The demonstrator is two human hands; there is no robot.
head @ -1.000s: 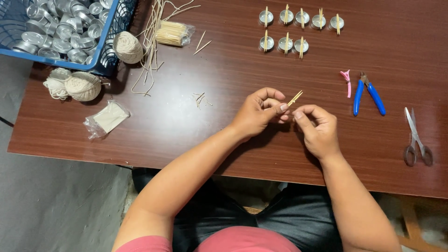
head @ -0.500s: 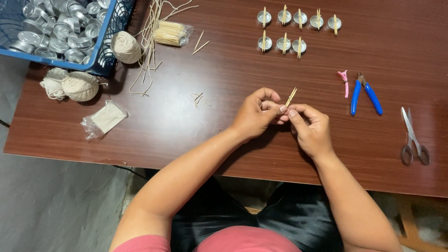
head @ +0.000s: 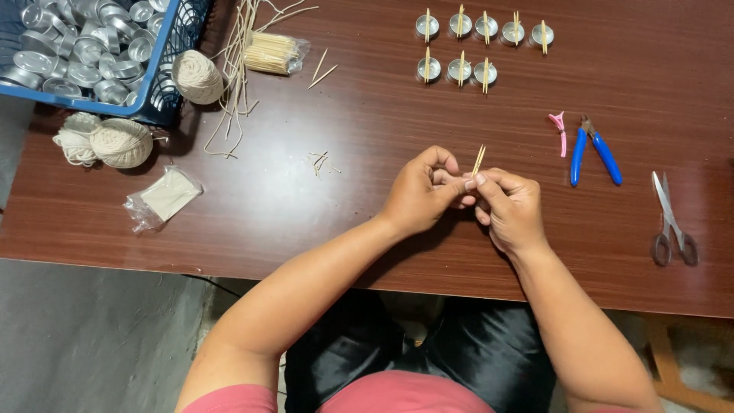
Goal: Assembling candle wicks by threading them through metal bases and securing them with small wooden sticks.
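Note:
My left hand (head: 422, 191) and my right hand (head: 511, 206) meet over the dark wooden table (head: 367, 222), fingertips pinched together on a pair of thin wooden sticks (head: 478, 159) that poke up and away from them. What lies between the fingertips below the sticks is hidden. Far beyond the hands stand two rows of small round metal cups (head: 460, 70), each with a stick laid across its top.
Blue-handled pliers (head: 595, 150) and a pink clip (head: 560, 126) lie right of my hands, scissors (head: 671, 222) further right. A blue basket (head: 164, 84) of metal cups, twine balls (head: 121, 142), a stick bundle (head: 269, 53), loose wicks and a plastic packet (head: 167, 196) sit left.
My hands stay pinched on the sticks and have barely shifted; the fingers have adjusted slightly around them.

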